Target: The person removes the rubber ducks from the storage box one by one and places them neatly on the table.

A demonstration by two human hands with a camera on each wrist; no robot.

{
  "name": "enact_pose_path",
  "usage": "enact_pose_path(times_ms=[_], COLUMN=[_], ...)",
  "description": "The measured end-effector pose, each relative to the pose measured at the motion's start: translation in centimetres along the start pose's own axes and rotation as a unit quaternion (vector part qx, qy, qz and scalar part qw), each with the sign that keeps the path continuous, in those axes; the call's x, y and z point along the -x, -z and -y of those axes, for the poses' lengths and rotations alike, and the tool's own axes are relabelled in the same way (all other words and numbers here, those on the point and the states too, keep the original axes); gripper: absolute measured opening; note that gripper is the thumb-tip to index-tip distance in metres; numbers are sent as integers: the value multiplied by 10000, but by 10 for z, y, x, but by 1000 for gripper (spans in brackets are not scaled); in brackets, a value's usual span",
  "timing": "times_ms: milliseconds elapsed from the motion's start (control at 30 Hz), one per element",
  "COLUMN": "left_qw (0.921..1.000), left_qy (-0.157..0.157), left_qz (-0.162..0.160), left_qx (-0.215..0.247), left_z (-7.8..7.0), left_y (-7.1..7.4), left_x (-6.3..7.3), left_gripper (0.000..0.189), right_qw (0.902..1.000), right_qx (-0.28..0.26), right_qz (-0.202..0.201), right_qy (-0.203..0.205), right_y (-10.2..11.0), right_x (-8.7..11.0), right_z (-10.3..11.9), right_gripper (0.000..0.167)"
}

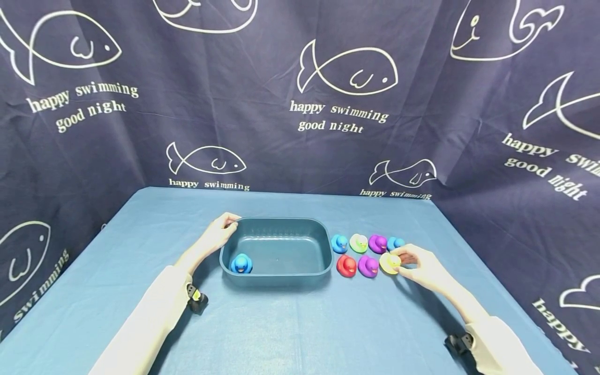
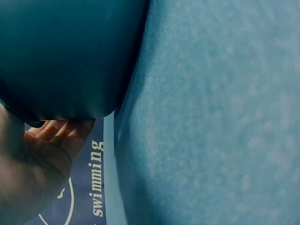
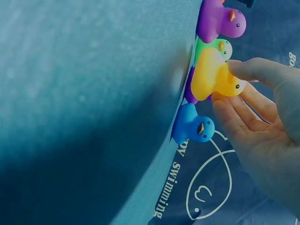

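Observation:
My left hand (image 1: pixel 222 232) grips the back left corner of a dark teal plastic tub (image 1: pixel 281 277); in the left wrist view its fingers (image 2: pixel 63 132) lie against the tub's outer wall. Inside the tub, at the front left, sits a blue rubber duck (image 1: pixel 241 264). To the right, my right hand (image 1: pixel 424 265) pinches a yellow rubber duck (image 1: pixel 388 263) by the head. The right wrist view shows the thumb (image 3: pixel 248 69) on one side of that head and fingertips on the other. A second blue duck (image 3: pixel 190 125) stands close by, behind the yellow one.
Right of the tub, a front row has a red duck (image 1: pixel 346 265) and a purple duck (image 1: pixel 368 266). Behind them stand a blue duck (image 1: pixel 339 244), a light green duck (image 1: pixel 359 242) and another purple duck (image 1: pixel 377 244). A dark fish-print curtain (image 1: pixel 262 114) hangs behind the blue-covered table (image 1: pixel 290 333).

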State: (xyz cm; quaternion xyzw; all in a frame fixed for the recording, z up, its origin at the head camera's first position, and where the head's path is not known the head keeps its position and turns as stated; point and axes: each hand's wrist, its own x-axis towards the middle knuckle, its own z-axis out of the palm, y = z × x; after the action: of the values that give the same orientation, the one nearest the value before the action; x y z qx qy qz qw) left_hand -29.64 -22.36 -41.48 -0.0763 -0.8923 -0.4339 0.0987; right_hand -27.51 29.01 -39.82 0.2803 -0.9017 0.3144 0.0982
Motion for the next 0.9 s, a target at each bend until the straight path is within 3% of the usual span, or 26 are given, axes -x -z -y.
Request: enact_pose_path(times_ms=[367, 667, 900], left_qw=[10000, 10000, 9999], left_qy=[6, -4, 84], left_qz=[-20, 2, 55], left_qx=[-19, -28, 67], left_z=[0, 0, -2], left_y=[0, 1, 1], left_x=[1, -1, 0], left_gripper=[25, 25, 26], right_qw=[9995, 9993, 9998], right_qx=[-105, -232, 97], right_qz=[78, 235, 170], right_qy=[281, 146, -42], right_y=[-2, 0, 9], right_x=[1, 1, 1], right_z=[-1, -1, 6], right_gripper=[32, 34, 38])
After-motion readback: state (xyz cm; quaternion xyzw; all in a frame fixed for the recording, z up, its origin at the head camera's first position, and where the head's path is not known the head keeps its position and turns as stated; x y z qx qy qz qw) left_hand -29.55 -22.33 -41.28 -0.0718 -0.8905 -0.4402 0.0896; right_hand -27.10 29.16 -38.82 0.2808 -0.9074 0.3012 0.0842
